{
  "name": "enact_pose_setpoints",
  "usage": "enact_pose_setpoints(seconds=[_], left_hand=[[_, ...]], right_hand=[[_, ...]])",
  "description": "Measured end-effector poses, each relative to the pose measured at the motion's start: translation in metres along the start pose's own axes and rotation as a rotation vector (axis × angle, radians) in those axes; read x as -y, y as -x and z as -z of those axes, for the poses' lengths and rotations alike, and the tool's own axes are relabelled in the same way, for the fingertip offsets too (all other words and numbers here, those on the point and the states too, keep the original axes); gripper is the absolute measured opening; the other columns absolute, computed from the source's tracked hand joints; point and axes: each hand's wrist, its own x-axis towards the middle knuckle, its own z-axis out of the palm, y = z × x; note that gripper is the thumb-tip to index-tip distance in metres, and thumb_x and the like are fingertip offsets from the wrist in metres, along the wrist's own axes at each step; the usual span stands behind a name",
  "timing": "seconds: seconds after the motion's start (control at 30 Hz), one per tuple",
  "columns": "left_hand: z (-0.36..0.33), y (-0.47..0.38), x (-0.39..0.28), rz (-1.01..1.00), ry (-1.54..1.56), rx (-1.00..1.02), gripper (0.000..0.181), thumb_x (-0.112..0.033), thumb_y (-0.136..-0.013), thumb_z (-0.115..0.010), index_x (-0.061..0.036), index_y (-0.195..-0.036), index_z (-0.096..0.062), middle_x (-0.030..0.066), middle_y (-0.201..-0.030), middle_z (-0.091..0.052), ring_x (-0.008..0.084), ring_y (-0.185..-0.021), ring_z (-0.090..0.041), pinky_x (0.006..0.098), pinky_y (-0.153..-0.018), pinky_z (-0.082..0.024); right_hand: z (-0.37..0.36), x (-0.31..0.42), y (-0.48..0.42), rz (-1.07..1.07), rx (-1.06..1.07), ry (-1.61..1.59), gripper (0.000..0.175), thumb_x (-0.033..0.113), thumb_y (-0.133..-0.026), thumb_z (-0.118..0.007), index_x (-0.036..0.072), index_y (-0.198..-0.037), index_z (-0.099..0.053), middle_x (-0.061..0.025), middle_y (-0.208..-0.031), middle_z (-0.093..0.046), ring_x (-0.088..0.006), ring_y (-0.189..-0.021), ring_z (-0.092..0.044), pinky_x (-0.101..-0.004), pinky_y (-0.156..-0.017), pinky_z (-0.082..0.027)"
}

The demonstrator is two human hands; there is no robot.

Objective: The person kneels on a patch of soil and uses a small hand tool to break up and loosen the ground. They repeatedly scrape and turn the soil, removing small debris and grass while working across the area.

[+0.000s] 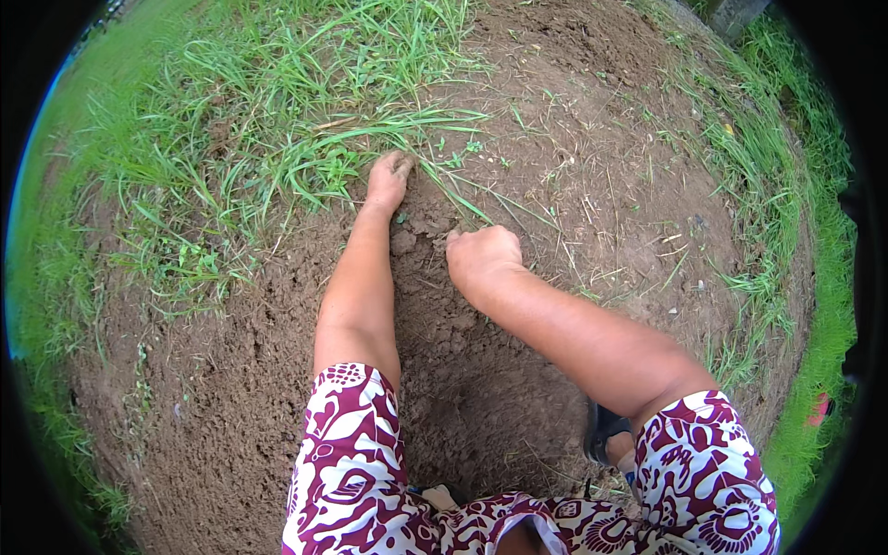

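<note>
My left hand (390, 179), its fingers soiled, reaches to the base of a tuft of long grass (368, 132) at the edge of the grassy patch. Whether its fingers grip the stems cannot be made out. My right hand (485, 253) is curled, back upward, over the bare soil (423, 236) to the right of and nearer than the left hand. Its fingertips are mostly hidden, so what it holds is not visible. Long grass blades (454, 194) run between the two hands. Crumbly, cracked soil lies between and below them.
Dense grass (229, 125) covers the upper left. Dry stalks (590, 208) are scattered over soil on the right, with a grass strip (756, 208) beyond. A dark sandal (598, 433) on a foot shows below my right forearm. A red object (819, 409) lies in the right-hand grass.
</note>
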Motion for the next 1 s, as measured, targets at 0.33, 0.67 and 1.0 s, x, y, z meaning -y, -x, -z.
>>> enact_pose_setpoints(seconds=[0.33,0.67,1.0], left_hand=[[-0.012,-0.036,0.012,0.525,1.054,-0.413,0.036,-0.020,-0.088,-0.061,0.0051,-0.113,-0.056,0.0096,-0.095,-0.060,0.0189,-0.084,-0.054,0.0315,-0.081,-0.043],[0.062,-0.053,-0.019,0.264,-0.076,-0.321,0.039,-0.034,-0.084,-0.059,-0.0040,-0.107,-0.067,0.0180,-0.105,-0.066,0.0321,-0.098,-0.064,0.0359,-0.087,-0.047],[0.226,0.033,-0.058,0.171,-1.007,0.044,0.034,-0.044,-0.093,-0.047,-0.0266,-0.120,-0.059,0.0147,-0.092,-0.068,0.0317,-0.083,-0.066,0.0441,-0.073,-0.051]], right_hand=[[0.000,0.000,-0.007,0.002,-0.018,0.001,0.045,0.011,-0.086,-0.056,0.002,-0.129,-0.048,-0.0054,-0.107,-0.067,-0.0203,-0.092,-0.068,-0.0348,-0.065,-0.055],[-0.012,-0.007,-0.011,0.024,-0.032,-0.024,0.051,0.010,-0.086,-0.054,0.004,-0.136,-0.042,-0.0046,-0.101,-0.069,-0.0198,-0.086,-0.069,-0.0353,-0.062,-0.054],[-0.010,-0.007,-0.013,0.006,-0.040,-0.033,0.047,0.011,-0.087,-0.052,0.005,-0.132,-0.045,-0.0071,-0.104,-0.068,-0.0223,-0.090,-0.068,-0.0375,-0.063,-0.056]])
